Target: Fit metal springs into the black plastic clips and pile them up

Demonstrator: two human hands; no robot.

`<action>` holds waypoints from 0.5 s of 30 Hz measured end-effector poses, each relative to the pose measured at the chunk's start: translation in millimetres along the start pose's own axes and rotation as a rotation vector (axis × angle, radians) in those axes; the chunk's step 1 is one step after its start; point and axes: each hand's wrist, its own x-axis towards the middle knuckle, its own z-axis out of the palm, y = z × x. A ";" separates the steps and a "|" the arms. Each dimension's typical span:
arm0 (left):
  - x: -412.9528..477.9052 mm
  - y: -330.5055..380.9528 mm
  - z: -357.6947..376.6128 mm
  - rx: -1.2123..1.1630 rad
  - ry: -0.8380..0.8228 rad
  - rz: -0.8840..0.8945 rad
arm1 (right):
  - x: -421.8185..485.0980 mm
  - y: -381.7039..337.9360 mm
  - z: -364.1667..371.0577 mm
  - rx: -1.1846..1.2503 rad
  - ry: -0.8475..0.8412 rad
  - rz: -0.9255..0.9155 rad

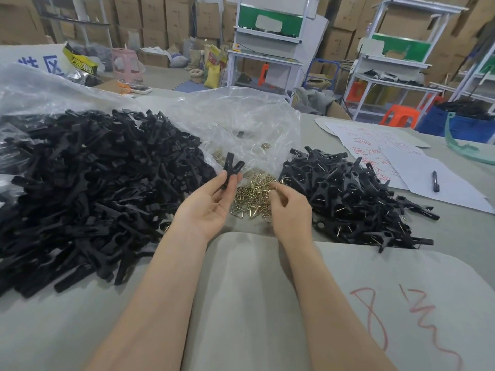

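Black clip (232, 167) pinched by left hand (211, 202); right hand (290, 210) curled over spring heap (251, 196), grasp unclear. One spring to be singled out, seated squarely.

Far beyond the grip: cardboard cartons (160, 17) stacked wall-high. Ahead-right of grip: two white-framed workbenches (270, 60) with green panels, orange stools (399, 116) near them. Ahead-left: pink stool (124, 60), sacks (211, 68) on grey floor. Light even.
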 end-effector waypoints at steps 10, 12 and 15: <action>4.7 -8.4 -0.1 0.323 -0.007 0.148 | 5.9 -3.2 -6.8 0.498 0.038 0.176; 6.6 -13.0 -0.7 0.620 0.009 0.310 | 7.1 -7.5 -11.2 0.645 0.016 0.224; 7.3 -18.7 -2.5 1.321 0.040 0.674 | 8.5 -9.7 -16.7 0.704 0.027 0.271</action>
